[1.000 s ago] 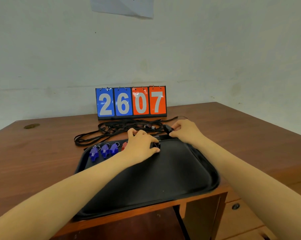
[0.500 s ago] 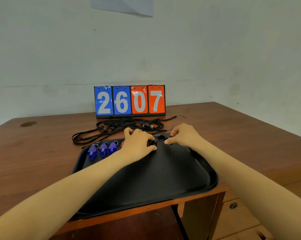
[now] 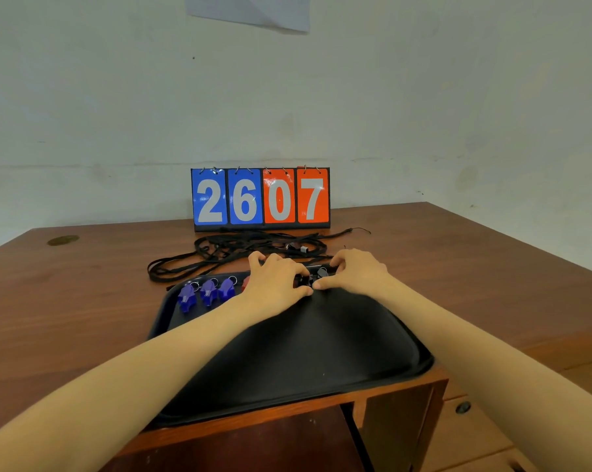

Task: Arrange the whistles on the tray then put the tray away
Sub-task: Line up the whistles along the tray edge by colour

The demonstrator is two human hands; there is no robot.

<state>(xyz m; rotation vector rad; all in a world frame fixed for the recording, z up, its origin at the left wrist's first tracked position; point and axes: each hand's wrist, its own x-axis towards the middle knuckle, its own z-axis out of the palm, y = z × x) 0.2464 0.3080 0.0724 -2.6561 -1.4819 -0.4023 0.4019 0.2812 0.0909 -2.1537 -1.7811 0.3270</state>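
At the left of the frame the wooden table [image 3: 83,318] lay bare and brown, smooth with a dull grain, and the loose black cords [image 3: 199,260] sprawled flat on it behind the tray, apparently off the whistles so they would not tangle the row. Three blue whistles [image 3: 208,292] stood side by side along the tray's far left edge, glossy moulded plastic with small metal rings at their far ends, set close and parallel so the line would read neatly. Just to their right a red whistle [image 3: 246,283] showed only as a sliver behind my left hand [image 3: 277,284]. That hand was curled, thumb and fingertips pinching the black whistle [image 3: 304,280] at mid-frame on the tray's far edge, next in the row. My right hand [image 3: 355,272] met it from the other side, fingers curled and thumb pressed to the same dark piece, I judged to square it; I could not tell whether it was one whistle or two. The black tray [image 3: 420,362], matte with rounded corners and a low raised rim, overhung the table's near edge at lower right.
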